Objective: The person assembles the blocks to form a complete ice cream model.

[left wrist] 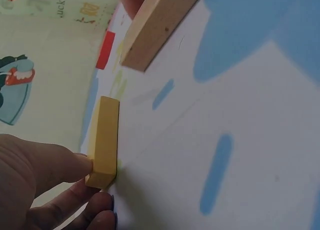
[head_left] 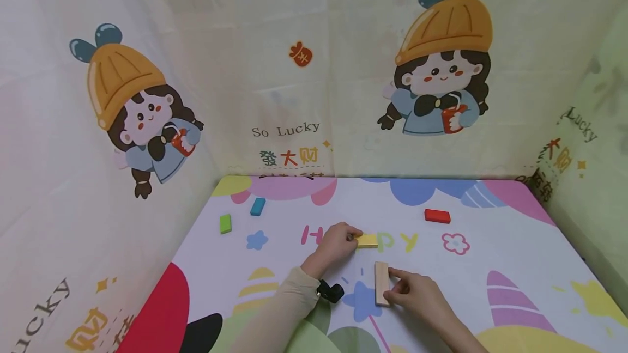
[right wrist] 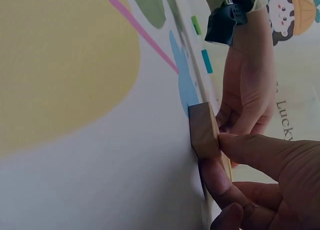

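- A pale cloth backdrop (head_left: 343, 86) with cartoon girls and "So Lucky" lettering enclosed a bench (head_left: 461, 271) printed in bright shapes.
- Far left on the bench, a small green block (head_left: 225, 224) lay apart from the hands.
- Just right of it and farther back lay a blue block (head_left: 257, 206).
- Next came the left hand (head_left: 336, 244), thumb and fingers pinching the left end of a yellow block (head_left: 367, 241), which lay lengthwise across the printed word.
- Nearer the person, and slightly right, was a plain wooden block (head_left: 381, 284), its long side pointing away from the body and not touching the yellow one.
- The right hand (head_left: 417, 290) gripped the plain one from its right side between thumb and fingers.
- Both held pieces looked light, stiff and hardly fragile; smooth faces might slide a little, so opposite long edges seemed the surest hold.
- Farthest right, toward the back, lay a red block (head_left: 437, 216), untouched.
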A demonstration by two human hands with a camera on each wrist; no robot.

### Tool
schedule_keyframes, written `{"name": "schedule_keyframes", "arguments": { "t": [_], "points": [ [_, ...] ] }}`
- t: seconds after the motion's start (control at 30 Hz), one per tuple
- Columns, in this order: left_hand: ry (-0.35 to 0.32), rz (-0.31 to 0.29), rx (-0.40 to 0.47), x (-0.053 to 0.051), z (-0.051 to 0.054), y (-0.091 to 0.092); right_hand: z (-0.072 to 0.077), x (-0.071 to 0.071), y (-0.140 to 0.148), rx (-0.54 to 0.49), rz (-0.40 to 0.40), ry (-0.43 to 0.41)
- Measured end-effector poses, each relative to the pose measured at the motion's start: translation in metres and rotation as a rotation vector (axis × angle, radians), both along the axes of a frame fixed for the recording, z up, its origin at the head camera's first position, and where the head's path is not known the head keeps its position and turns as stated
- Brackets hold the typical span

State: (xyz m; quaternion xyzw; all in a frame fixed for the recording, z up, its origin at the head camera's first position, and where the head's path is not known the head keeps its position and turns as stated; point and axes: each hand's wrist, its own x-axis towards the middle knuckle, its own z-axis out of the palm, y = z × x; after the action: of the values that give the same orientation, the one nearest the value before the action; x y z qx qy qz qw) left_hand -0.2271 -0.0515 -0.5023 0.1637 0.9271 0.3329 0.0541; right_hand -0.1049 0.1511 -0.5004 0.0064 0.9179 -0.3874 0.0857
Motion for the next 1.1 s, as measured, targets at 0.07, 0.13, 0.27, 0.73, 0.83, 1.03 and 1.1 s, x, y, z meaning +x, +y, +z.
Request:
{"name": "schedule_keyframes", "arguments": {
  "t": [0.07, 0.13, 0.27, 0.73, 0.83, 1.03, 1.1],
  "points": [
    [0.003, -0.014, 0.002, 0.002, 0.0, 0.002, -0.001, -0.001, -0.001, 0.012, 0.003, 0.002],
    [-0.005, -0.021, -0.002, 0.003, -0.001, 0.005, -0.001, -0.002, -0.003, 0.02, 0.006, 0.003],
    [-0.041, -0.023, -0.001, 0.006, -0.002, 0.01, -0.001, -0.003, -0.005, 0.033, 0.01, -0.008],
    [-0.095, -0.104, 0.018, 0.02, 0.004, 0.014, -0.001, -0.004, -0.004, 0.013, 0.019, -0.001],
    [-0.081, -0.137, 0.02, 0.023, 0.005, 0.014, -0.001, -0.004, -0.003, 0.008, 0.021, -0.002],
    [-0.067, -0.136, -0.002, 0.026, 0.004, 0.014, -0.002, -0.003, -0.002, -0.002, 0.027, 0.001],
    [-0.06, -0.137, -0.009, 0.027, 0.003, 0.014, -0.002, -0.003, -0.001, -0.01, 0.034, 0.005]
  ]
}}
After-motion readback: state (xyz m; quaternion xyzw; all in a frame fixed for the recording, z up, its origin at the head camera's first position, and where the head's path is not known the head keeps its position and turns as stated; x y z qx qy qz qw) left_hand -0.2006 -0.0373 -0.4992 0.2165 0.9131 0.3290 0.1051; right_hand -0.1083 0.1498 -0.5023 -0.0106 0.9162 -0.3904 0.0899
